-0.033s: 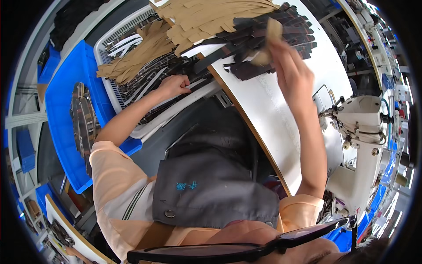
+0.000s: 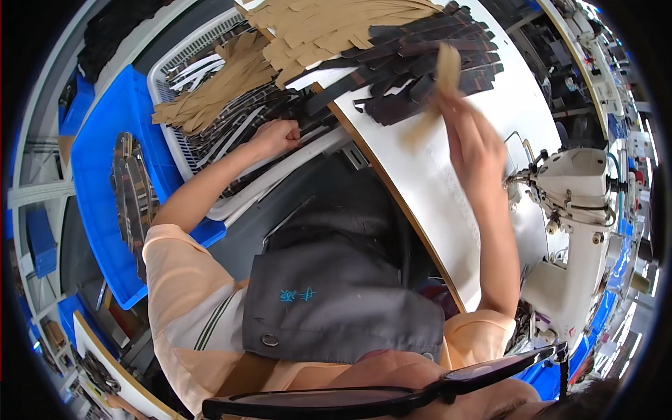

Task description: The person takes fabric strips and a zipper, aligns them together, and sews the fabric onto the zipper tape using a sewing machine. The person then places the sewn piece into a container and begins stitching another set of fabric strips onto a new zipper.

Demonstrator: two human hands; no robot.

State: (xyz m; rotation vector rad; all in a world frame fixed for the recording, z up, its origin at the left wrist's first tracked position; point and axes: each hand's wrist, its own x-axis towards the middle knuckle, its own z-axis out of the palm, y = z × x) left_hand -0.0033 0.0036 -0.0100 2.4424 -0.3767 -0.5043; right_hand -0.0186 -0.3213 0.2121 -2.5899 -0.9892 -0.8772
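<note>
My right hand (image 2: pixel 477 143) is raised over the white table, its fingers pinched on a tan fabric strip (image 2: pixel 448 68). The strip is blurred; one end stands up past the fingertips and the other hangs down to the left. Behind it, dark striped fabric strips (image 2: pixel 402 105) lie overlapped on the table, beside a wide layer of tan strips (image 2: pixel 315 31). My left hand (image 2: pixel 276 138) is closed low over dark strips (image 2: pixel 241 133) at the near side of a white basket (image 2: pixel 168 136). What its fingers grip is hidden. More tan strips (image 2: pixel 217 91) lie across the basket.
A blue bin (image 2: pixel 101 203) holding a bundle of dark plaid strips (image 2: pixel 133 189) stands left of the basket. On the right is a white sewing machine (image 2: pixel 574 182). The white table's (image 2: pixel 420 189) wooden edge runs diagonally in front of me.
My right hand has come slightly down and nearer to me, bringing the tan strip with it. My left hand stays almost still at the basket.
</note>
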